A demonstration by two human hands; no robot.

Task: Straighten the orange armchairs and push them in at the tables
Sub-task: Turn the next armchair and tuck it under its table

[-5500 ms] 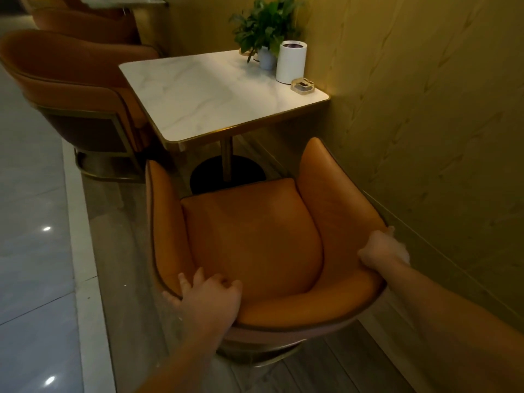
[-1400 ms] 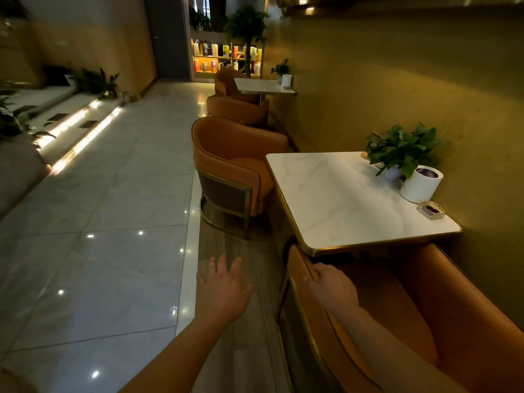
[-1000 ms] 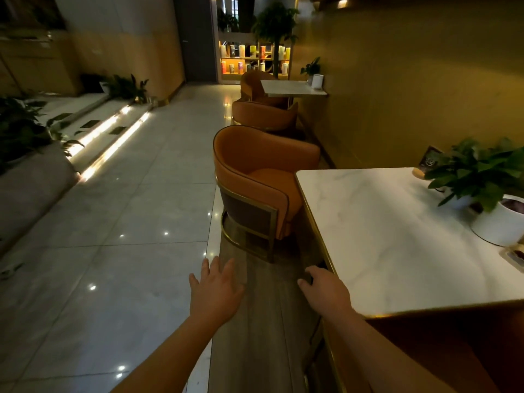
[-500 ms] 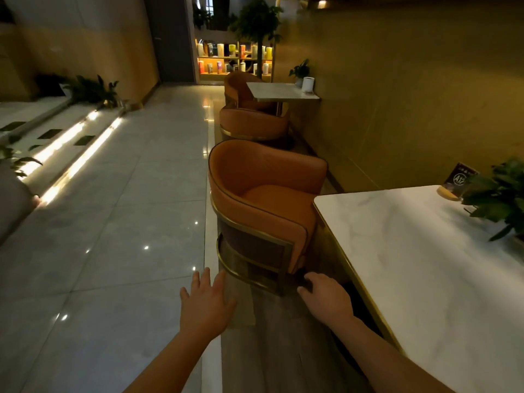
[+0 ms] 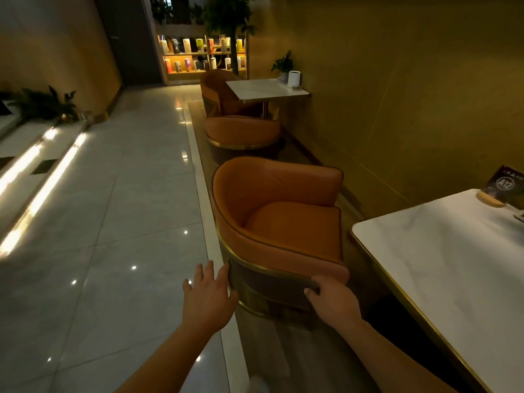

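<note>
The nearest orange armchair (image 5: 279,222) sits at centre frame, seat facing the marble tabletop (image 5: 442,268) at 4 o'clock, turned a bit off-square w/ a gap between them. Right hand (image 5: 333,303) grips the chair's front arm end, fingers curled on the trim; left hand (image 5: 208,296) is spread flat, fingertips touching the outer shell. Risk: shoving one side harder could swing the arm into the tabletop's gold edge, or scrape the base on the floor.

Dim, warm amber. Bright strip lights (image 5: 37,177) at left steps, glare spots on glossy floor tiles (image 5: 133,267); lit shelves (image 5: 202,55) far back. Wide-angle bending at edges; soft focus.
</note>
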